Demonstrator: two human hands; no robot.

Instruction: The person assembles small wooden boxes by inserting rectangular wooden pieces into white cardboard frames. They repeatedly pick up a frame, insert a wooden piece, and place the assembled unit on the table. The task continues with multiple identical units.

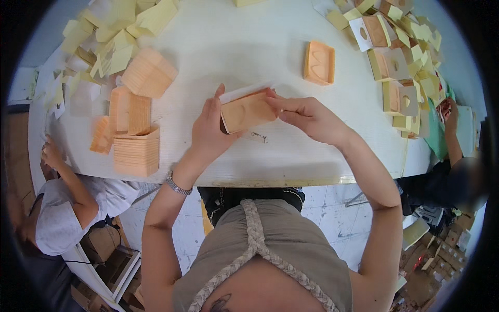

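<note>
Over the middle of the table I hold a small carton (249, 112), tilted, with a tan face and a white flap along its far edge. My left hand (209, 122) is wrapped round its left end, the thumb side raised and the other fingers partly hidden beneath. At the carton's right end, my right hand (304, 115) pinches the edge with thumb and fingertips. What lies inside the carton cannot be made out. Beyond my right hand, a single orange plastic tray (319, 63) with a moulded hollow lies on the table.
Nested orange trays (136, 155) stand in several stacks at the left. Pale yellow cartons (114, 52) are heaped at the far left. More cartons with tan panels (390, 65) pile along the right. People sit at both ends of the white table (228, 57): a hand (51, 153) shows at left.
</note>
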